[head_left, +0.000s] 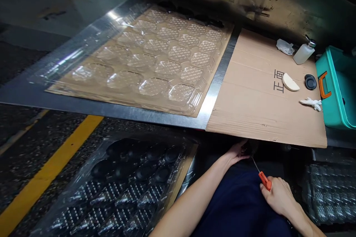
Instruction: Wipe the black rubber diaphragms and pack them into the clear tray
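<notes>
One orange-handled tool (265, 180), inside right grip (280, 195), shaft (255, 164) (thin) protruding

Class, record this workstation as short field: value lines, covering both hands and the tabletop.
Left hand: at a dark object below the printed cardboard sheet; grip unclear
Right hand: holding an orange-handled tool, slim metal end toward left hand
On printed cardboard sheet: pump bottle, cream half-round pad, black oval part
Left of sheet: clear moulded tray
Sheet's right edge: teal bin
</notes>
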Demonstrator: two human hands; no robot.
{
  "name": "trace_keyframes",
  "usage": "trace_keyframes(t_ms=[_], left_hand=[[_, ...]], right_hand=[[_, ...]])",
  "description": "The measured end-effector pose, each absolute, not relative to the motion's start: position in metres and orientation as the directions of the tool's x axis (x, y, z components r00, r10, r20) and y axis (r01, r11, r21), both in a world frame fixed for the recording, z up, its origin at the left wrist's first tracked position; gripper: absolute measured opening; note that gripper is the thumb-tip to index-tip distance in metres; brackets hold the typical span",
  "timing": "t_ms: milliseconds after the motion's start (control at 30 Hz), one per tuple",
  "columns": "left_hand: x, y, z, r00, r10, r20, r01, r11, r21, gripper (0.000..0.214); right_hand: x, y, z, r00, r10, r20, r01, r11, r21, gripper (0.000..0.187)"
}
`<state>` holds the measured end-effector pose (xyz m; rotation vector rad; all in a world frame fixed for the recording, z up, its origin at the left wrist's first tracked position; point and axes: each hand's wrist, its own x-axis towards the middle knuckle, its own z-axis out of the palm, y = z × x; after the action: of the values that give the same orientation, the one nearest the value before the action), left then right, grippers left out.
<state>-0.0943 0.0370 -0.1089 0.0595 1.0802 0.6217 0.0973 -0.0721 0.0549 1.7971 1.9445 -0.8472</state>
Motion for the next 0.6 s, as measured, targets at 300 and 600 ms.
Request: trace_keyframes(t_ms=[300, 600], left_hand=[[-0.098, 0.028, -0.105, 0.348, 0.414, -0.841, -0.445, 0.863, 0.241, 0.036], [-0.102, 0.016, -0.104, 0.396, 0.471, -0.788, -0.248, 0.881, 0.402, 0.040]], right_hand=[[0.089, -0.073, 0.067, -0.109, 0.775, -0.623, 0.980, -0.021, -0.197, 0.028], [0.096, -0.079, 0.077, -0.054, 0.772, -0.633, 0.969, -0.112, -0.219, 0.036]])
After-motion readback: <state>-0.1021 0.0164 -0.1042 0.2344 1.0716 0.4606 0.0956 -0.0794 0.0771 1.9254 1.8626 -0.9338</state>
